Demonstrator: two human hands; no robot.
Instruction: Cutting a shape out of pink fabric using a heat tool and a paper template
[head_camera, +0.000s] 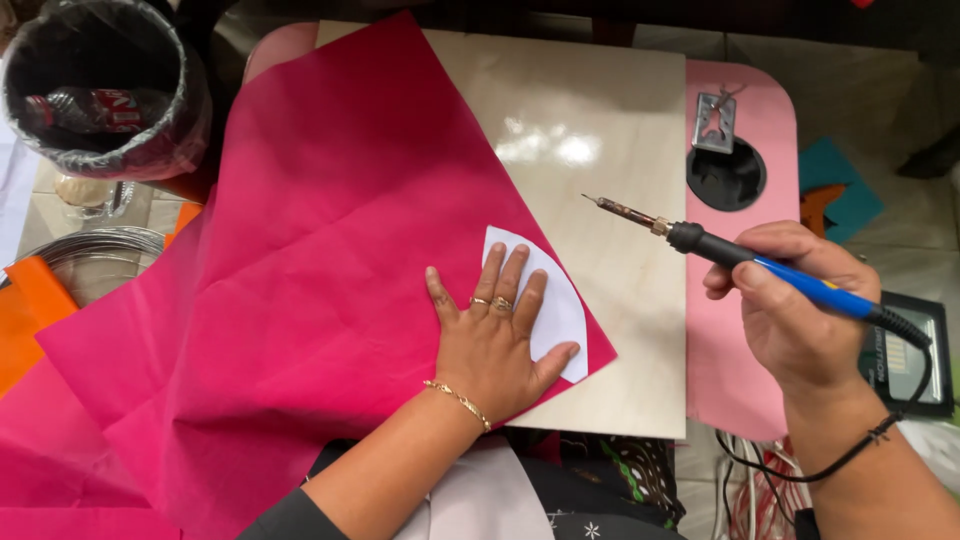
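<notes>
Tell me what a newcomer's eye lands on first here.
The big magenta paper sheet spread across the pale wooden board dominates. The left hand presses flat on a white curved template near the sheet's right corner. The right hand holds a blue-handled soldering iron, tip raised over the board.

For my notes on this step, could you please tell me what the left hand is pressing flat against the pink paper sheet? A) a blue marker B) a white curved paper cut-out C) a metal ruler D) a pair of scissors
B: the left hand lies spread on a white curved paper cut-out on the pink paper sheet.
</notes>
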